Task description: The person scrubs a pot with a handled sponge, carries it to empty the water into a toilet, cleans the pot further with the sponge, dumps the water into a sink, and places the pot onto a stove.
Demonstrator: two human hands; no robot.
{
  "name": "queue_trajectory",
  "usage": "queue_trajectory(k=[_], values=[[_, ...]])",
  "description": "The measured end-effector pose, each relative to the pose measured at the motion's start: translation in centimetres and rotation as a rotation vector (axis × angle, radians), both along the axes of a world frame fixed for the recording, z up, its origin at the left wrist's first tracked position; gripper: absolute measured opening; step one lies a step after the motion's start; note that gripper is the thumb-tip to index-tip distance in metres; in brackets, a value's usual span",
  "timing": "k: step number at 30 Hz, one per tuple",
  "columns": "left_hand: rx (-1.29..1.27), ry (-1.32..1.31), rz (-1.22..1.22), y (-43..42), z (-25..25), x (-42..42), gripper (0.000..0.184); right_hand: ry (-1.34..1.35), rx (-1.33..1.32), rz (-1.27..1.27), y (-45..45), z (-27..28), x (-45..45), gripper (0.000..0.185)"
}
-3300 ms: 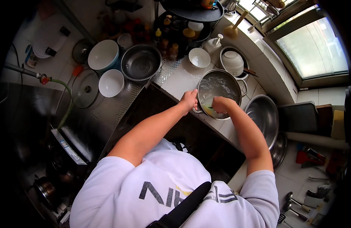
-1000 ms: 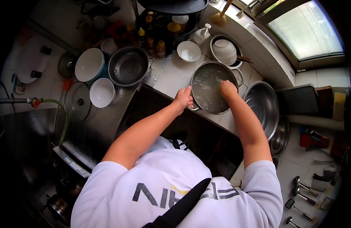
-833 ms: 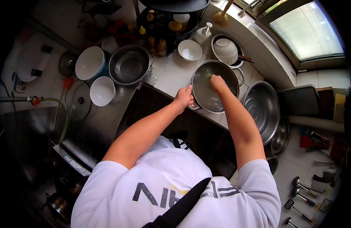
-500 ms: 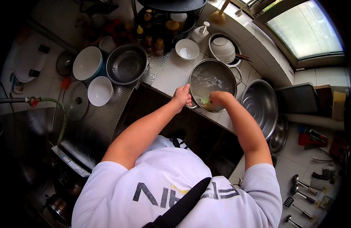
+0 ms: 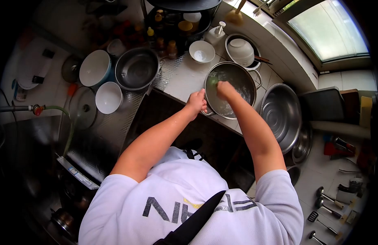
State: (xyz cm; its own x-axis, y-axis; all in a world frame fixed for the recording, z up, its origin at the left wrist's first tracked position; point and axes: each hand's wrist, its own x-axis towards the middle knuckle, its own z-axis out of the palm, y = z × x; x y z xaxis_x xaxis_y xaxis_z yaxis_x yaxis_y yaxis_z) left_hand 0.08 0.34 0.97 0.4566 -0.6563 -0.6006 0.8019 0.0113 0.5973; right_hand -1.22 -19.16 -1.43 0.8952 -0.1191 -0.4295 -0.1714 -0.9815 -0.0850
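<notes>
A two-handled metal pot (image 5: 251, 98) with cloudy, rippling water in it stands on the white-tiled counter. My left hand (image 5: 196, 102) is closed on the pot's near-left rim, close to one loop handle. Inside the pot, my right hand (image 5: 225, 90) is closed on a green sponge (image 5: 213, 81), which looks blurred and lies against the far-left inner wall. The fingertips of my right hand are partly hidden.
Behind the pot are a white bowl (image 5: 202, 52), a soap pump bottle (image 5: 215, 34) and a basin holding an upturned bowl (image 5: 241, 52). A large metal basin (image 5: 280, 118) leans at right. Left are a dark metal basin (image 5: 136, 69), white bowls (image 5: 108, 98) and a glass lid (image 5: 83, 107).
My right hand and the sponge have moved from the pot's near side to its far-left inner side. My left hand keeps its hold on the rim.
</notes>
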Motion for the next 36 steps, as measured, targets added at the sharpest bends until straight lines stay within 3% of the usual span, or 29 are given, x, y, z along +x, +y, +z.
queue_trajectory(k=[4, 7, 11, 15, 17, 18, 19, 21, 24, 26, 29, 32, 35, 36], values=[[0.009, -0.005, -0.003, 0.3, 0.4, 0.0, 0.034, 0.355, 0.090, 0.175, 2.9, 4.8, -3.5, 0.024], [0.017, -0.003, 0.004, 0.2, 0.7, -0.1, 0.034, 0.452, -0.072, 0.124, 1.1, 8.3, -5.6, 0.028], [0.012, -0.005, 0.003, 0.2, 0.5, 0.1, 0.034, 0.259, -0.216, -0.064, -5.3, 3.1, -4.6, 0.026], [0.032, -0.017, 0.006, 0.2, 0.7, 0.1, 0.034, -0.005, -0.060, -0.207, -4.7, 1.4, -1.1, 0.019], [0.034, -0.025, 0.009, 0.1, 0.4, 0.0, 0.034, -0.075, -0.013, -0.141, -2.4, 1.5, -0.3, 0.020], [0.031, -0.022, 0.002, 0.1, 0.4, -0.2, 0.034, -0.112, 0.029, 0.075, -1.7, 1.5, -0.8, 0.016], [0.026, -0.024, -0.002, 0.2, 0.5, -0.1, 0.034, -0.031, 0.029, 0.029, -0.1, 1.8, -1.0, 0.018], [0.012, -0.020, 0.001, 0.1, 0.4, 0.0, 0.034, 0.092, 0.042, 0.210, 1.4, 3.4, -2.8, 0.023], [0.006, -0.005, 0.004, 0.2, 0.0, 0.0, 0.034, 0.441, 0.066, 0.205, -0.2, 4.9, -4.9, 0.028], [0.032, -0.006, 0.006, 0.1, 0.4, 0.0, 0.034, 0.525, -0.104, 0.079, -0.9, 8.3, -5.1, 0.032], [0.035, -0.025, 0.009, 0.1, 0.6, 0.0, 0.034, 0.247, -0.121, -0.140, -6.0, 3.0, -3.9, 0.025], [0.041, -0.012, -0.002, 0.1, 0.2, 0.0, 0.035, 0.039, 0.027, -0.214, -6.1, -0.1, -1.7, 0.022], [0.009, -0.003, 0.000, 0.2, 0.3, 0.0, 0.035, -0.096, 0.079, -0.205, -0.4, 1.6, -1.7, 0.020], [0.014, -0.006, 0.004, 0.2, 0.3, 0.1, 0.035, -0.019, 0.084, -0.092, 0.5, 1.9, -2.3, 0.020]])
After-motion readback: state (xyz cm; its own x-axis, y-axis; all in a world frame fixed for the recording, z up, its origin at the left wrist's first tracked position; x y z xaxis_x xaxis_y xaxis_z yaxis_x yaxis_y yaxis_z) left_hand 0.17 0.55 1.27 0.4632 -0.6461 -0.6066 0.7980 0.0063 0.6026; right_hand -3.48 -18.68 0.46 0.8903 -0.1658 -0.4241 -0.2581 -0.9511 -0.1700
